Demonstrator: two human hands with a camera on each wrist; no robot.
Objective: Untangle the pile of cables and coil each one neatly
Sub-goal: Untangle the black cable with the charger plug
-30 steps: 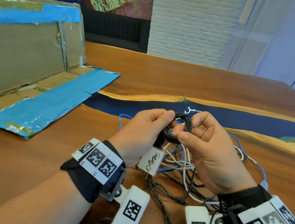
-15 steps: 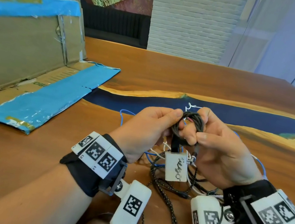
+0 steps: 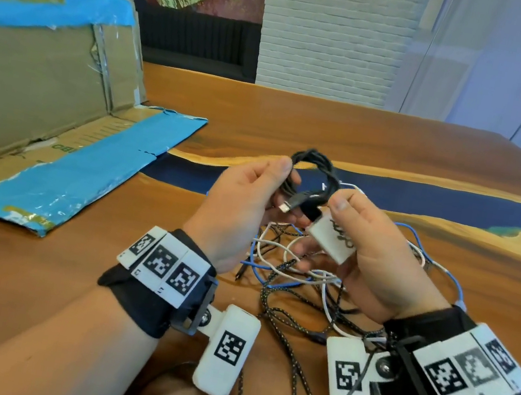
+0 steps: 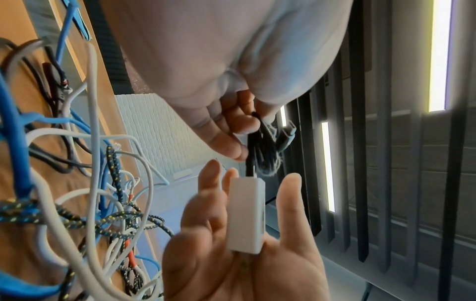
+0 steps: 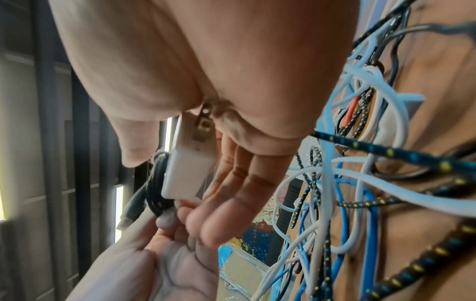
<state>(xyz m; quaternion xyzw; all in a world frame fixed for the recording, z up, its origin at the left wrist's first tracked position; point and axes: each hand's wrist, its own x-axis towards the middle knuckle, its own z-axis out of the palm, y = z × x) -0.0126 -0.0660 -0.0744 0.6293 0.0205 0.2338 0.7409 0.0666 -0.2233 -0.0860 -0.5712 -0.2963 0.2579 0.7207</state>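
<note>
A black cable wound into a small coil [image 3: 314, 168] is up in the air above the table. My left hand [image 3: 280, 183] pinches the coil's left side between thumb and fingers. Its USB plug [image 3: 289, 205] sticks out loose under the coil. The cable runs into a white charger block [image 3: 331, 241], which my right hand [image 3: 331, 220] pinches between thumb and fingers. The left wrist view shows the coil [image 4: 260, 148] above the block [image 4: 247, 213]. In the right wrist view the block [image 5: 188, 169] shows its metal prongs. A tangled pile of white, blue and braided cables [image 3: 291, 272] lies under both hands.
An opened cardboard box with blue tape [image 3: 52, 143] lies at the left on the wooden table [image 3: 334, 126]. A braided black cable [image 3: 293, 359] trails from the pile toward the near edge between my wrists. Blue and white cable loops [image 3: 432, 262] spread out right of my right hand.
Both hands rose with the coil. The charger block, which hung below the coil, is now held in my right hand, and the USB plug now pokes out free.
</note>
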